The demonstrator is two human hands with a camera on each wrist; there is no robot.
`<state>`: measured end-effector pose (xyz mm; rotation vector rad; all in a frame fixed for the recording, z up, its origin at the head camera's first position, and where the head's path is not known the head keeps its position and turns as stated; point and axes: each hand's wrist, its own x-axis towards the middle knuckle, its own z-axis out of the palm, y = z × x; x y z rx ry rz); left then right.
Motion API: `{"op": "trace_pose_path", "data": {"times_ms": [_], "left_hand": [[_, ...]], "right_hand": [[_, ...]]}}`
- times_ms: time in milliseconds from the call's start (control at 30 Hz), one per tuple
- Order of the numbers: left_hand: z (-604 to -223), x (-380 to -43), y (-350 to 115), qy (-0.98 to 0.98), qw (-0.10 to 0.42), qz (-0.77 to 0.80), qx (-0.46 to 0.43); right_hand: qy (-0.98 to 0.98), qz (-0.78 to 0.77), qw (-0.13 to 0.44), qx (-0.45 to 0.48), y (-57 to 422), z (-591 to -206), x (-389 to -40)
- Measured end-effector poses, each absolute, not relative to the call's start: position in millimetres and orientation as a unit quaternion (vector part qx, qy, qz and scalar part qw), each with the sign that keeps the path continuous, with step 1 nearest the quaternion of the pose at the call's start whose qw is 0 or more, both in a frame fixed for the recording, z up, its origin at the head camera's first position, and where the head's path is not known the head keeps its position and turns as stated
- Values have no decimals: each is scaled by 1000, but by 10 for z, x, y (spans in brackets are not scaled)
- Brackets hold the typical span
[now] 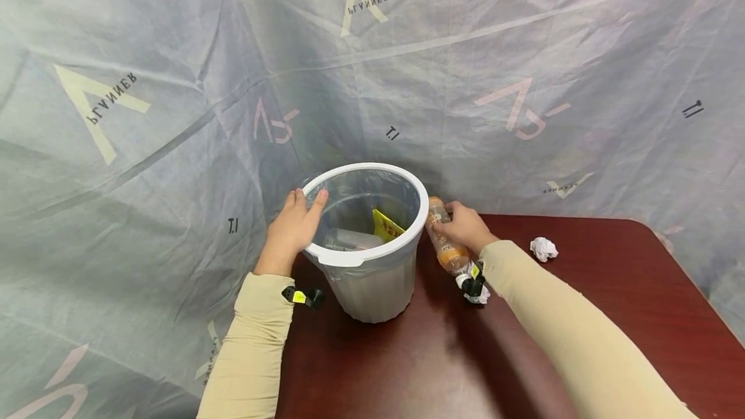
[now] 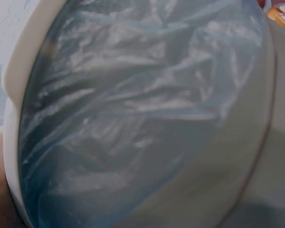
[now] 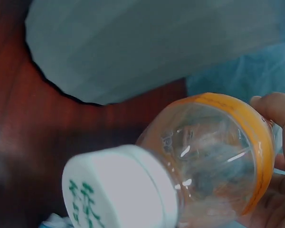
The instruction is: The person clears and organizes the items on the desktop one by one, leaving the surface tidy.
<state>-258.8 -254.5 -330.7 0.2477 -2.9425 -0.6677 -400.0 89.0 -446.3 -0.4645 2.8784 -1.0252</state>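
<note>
Gripping a clear plastic bottle with brown-and-orange wrapping, the right hand has its fingers curled around the body, the thumb on the side that faces the wearer; the bottle is just beside the right side of a grey bin, tilted so that its white cap points down and back toward the wearer; whether bottle and bin touch, I cannot tell. The left hand holds the bin's white rim at the left, its thumb over the inner side and its other fingers toward the outside.

Upright on a dark red desk, the bin is lined with a thin translucent bag; inside lie a yellow packet, standing at a slant, and a clear plastic item beside it, its kind hard to make out. One crumpled paper ball rests on the desk to the right of the right hand; a second crumpled piece lies near the bottle's cap, partly hidden by the right wrist's black camera; both arms wear beige sleeves; behind the desk hangs a creased grey cloth printed with letters.
</note>
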Motion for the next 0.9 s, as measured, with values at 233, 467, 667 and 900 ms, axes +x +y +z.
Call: {"op": "trace_pose_path", "data": {"times_ms": [233, 467, 667, 900], "left_hand": [[-3320, -2587, -2552, -971, 59, -216, 84], [-3335, -2600, -2560, -971, 61, -216, 84], [-3344, -2596, -2560, -970, 65, -216, 88], [-3345, -2604, -2561, -970, 71, -216, 87]], "right_hand": [[935, -311, -2, -170, 948, -4107, -4110], [937, -296, -17, -185, 970, -3734, -4175], [940, -287, -14, -185, 934, -3390, -4177], [941, -279, -14, -190, 863, -3051, -4188]]}}
